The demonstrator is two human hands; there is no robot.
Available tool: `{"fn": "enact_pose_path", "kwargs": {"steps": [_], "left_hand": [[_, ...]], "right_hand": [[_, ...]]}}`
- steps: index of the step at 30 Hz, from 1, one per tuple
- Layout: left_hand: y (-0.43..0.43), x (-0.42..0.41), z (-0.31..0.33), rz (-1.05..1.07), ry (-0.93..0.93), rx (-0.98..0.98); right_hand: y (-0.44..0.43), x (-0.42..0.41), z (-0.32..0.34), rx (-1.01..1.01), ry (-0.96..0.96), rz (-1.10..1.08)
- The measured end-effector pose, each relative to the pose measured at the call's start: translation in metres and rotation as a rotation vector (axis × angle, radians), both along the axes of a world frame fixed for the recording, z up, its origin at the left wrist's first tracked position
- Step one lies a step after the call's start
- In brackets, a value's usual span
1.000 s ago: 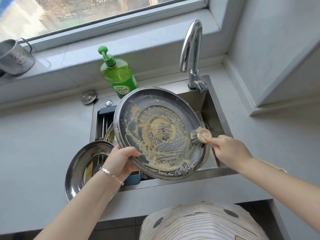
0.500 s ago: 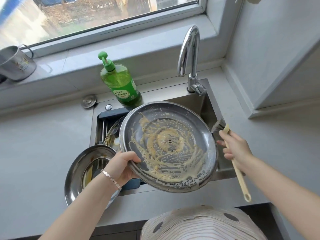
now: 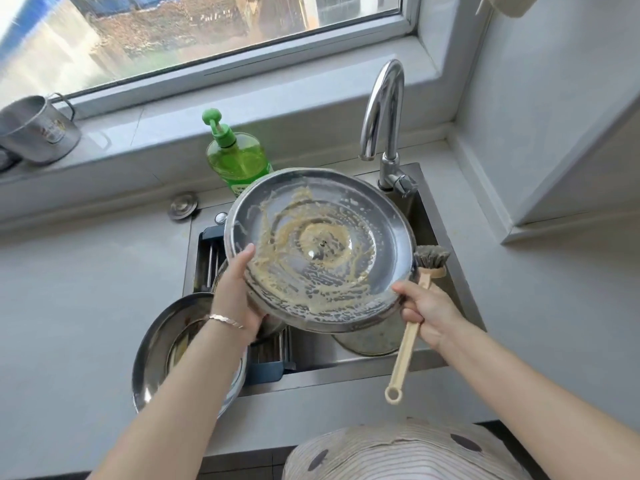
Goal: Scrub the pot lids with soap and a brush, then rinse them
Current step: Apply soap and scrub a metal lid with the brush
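A large steel pot lid (image 3: pixel 374 216), underside up and smeared with yellowish soapy foam, is held tilted over the sink (image 3: pixel 446 271). My left hand (image 3: pixel 235 292) grips its left rim, thumb on the inside. My right hand (image 3: pixel 427 315) holds the beige handle of a dish brush (image 3: pixel 429 261) and its thumb touches the lid's right rim; the grey bristles point up beside the lid. A second steel lid (image 3: pixel 162 344) lies at the sink's left front corner, partly under my left forearm. A green soap bottle (image 3: pixel 235 157) stands behind the lid.
The chrome tap (image 3: pixel 384 123) arches over the sink's back edge, with no water running. A pot (image 3: pixel 370 341) sits in the basin below the lid, next to a dark drain rack (image 3: pixel 207 254). A metal mug (image 3: pixel 38 129) stands on the windowsill. A wall closes the right side.
The brush has left the lid's surface and moved to its right rim, bristles up. My right hand now also steadies the lid, which has risen and tilted further back.
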State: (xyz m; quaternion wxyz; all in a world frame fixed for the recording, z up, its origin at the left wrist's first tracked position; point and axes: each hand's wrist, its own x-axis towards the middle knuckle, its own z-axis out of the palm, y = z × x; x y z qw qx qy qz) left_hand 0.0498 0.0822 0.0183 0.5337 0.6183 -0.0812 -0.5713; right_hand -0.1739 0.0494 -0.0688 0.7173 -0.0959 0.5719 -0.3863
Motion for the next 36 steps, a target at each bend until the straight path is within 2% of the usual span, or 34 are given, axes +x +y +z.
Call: {"fn": "enact_pose_path", "kwargs": {"steps": [5, 9, 11, 14, 15, 17, 19, 21, 23, 27, 28, 31, 32, 33, 36], "left_hand": [[0.023, -0.072, -0.026, -0.108, 0.195, 0.135], [0.017, -0.072, -0.031, 0.027, 0.237, 0.089], [0.019, -0.062, -0.03, 0.075, 0.239, 0.068], [0.028, -0.044, -0.032, 0.065, 0.14, 0.114], [0.03, -0.039, -0.032, 0.049, 0.101, 0.134], [0.033, -0.035, -0.031, 0.025, 0.006, 0.175], [0.034, -0.038, -0.028, 0.002, -0.085, 0.178], [0.035, -0.044, -0.021, -0.088, -0.248, 0.13], [0.036, -0.045, -0.013, -0.157, -0.34, 0.067], [0.036, -0.039, -0.01, -0.143, -0.301, 0.065], [0.036, -0.041, -0.011, -0.162, -0.306, 0.07], [0.036, -0.048, -0.014, -0.208, -0.305, 0.093], [0.036, -0.048, -0.015, -0.199, -0.283, 0.105], [0.037, -0.048, -0.016, -0.181, -0.258, 0.117], [0.039, -0.049, -0.013, -0.187, -0.265, 0.109]], "right_hand": [[-0.001, 0.029, 0.007, -0.013, 0.013, -0.067], [0.006, 0.027, 0.015, -0.098, 0.095, 0.095], [0.009, 0.015, 0.02, -0.13, 0.284, 0.255], [0.015, -0.009, 0.026, -0.278, 0.834, 0.562], [0.015, -0.016, 0.028, -0.358, 0.959, 0.629], [0.016, -0.021, 0.033, -0.508, 1.085, 0.758], [0.027, -0.005, 0.035, -0.648, 1.179, 1.002], [0.048, 0.016, 0.038, -0.838, 1.119, 1.123], [0.053, 0.019, 0.039, -0.87, 0.942, 1.103], [0.011, -0.014, 0.018, -0.534, 1.095, 0.954], [0.012, -0.014, 0.017, -0.512, 1.087, 0.917], [0.041, 0.014, 0.032, -0.8, 0.94, 0.965], [0.046, 0.019, 0.034, -0.84, 0.919, 0.975], [0.04, 0.016, 0.033, -0.815, 0.949, 0.966], [0.007, -0.004, 0.012, -0.55, 1.071, 0.857]]}}
